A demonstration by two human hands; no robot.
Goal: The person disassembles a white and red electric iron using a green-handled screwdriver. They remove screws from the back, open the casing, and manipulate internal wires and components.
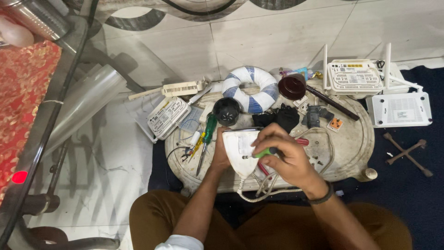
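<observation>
- Right hand (282,153): closed around a green-handled screwdriver (264,152), tip set against the white iron; left hand (221,155): gripping the iron's left edge, fingers mostly hidden behind it
- Round white low table (354,139): carries everything below
- White iron (239,149): near front edge, cord (259,192) trailing toward the person
- White-and-blue ring (250,89): at the back
- White router (169,116): left side
- Second green screwdriver (206,139): left of the iron, possibly touching loose wires
</observation>
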